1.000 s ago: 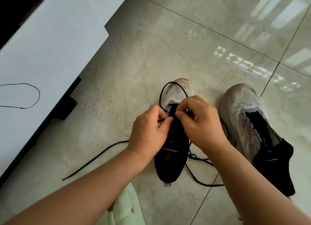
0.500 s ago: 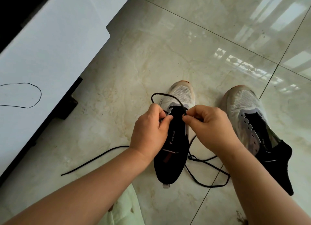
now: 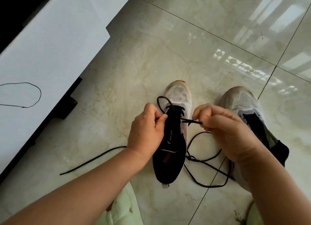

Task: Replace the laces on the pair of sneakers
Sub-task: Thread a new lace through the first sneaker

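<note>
Down at the bottom edge, pale green fabric (image 3: 124, 206) covers the person's lap, both bare forearms reaching out over it. On the tiled floor (image 3: 168, 48) just ahead, slack black lace (image 3: 210, 185) loops and tangles between the two shoes, and another stretch of it trails off to the left across the tile. Now the hands: the left hand (image 3: 145, 132) grips the near sneaker (image 3: 170, 147) at its left side, fingers curled, thumb and forefinger pinched together on the lace beside the eyelets. The right hand (image 3: 225, 128) pinches the lace end, fingertips closed tight on it, the strand running taut from the shoe's right-side eyelets. A loop of lace arcs over the white mesh toe, and one bar of lace crosses the lowest eyelets. To the right stands the other sneaker (image 3: 249, 117), no lace showing in its eyelets, black tongue open, partly hidden behind the right wrist. Farther left, a white surface (image 3: 50, 48) carries a thin black cord (image 3: 36, 88) lying in a loop.
</note>
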`<state>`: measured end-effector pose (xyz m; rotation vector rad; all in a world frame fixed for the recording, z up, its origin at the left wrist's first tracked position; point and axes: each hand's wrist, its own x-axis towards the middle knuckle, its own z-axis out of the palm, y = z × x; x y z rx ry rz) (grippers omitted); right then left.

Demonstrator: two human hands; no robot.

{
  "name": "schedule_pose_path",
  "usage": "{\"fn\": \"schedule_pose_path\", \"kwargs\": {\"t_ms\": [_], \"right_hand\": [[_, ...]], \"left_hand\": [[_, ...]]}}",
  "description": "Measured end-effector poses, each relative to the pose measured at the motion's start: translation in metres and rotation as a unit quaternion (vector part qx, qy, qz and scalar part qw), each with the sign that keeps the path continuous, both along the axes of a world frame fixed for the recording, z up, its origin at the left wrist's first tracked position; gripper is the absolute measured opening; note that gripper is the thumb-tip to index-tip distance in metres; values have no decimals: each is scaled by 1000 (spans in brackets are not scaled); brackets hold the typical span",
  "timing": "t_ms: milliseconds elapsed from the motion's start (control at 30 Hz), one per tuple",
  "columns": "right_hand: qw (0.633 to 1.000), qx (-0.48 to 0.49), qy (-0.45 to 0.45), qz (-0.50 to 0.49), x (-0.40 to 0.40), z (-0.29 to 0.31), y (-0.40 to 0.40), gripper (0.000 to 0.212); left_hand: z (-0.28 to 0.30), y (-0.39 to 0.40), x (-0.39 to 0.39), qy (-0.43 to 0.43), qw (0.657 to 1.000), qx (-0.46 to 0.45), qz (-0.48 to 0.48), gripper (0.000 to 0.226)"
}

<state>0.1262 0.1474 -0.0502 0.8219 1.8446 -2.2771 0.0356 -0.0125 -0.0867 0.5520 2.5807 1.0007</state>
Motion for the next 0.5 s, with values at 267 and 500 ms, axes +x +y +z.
{"fn": "schedule_pose_path", "kwargs": {"t_ms": [267,500], "right_hand": [[962,245,-72,94,5,-4,-3,10],[992,-31,77,-94,15,0,6,25]], "left_hand": [[0,0,0,10,1000,4,-12,27],[-1,-2,-1,3,1000,0,0,25]]}}
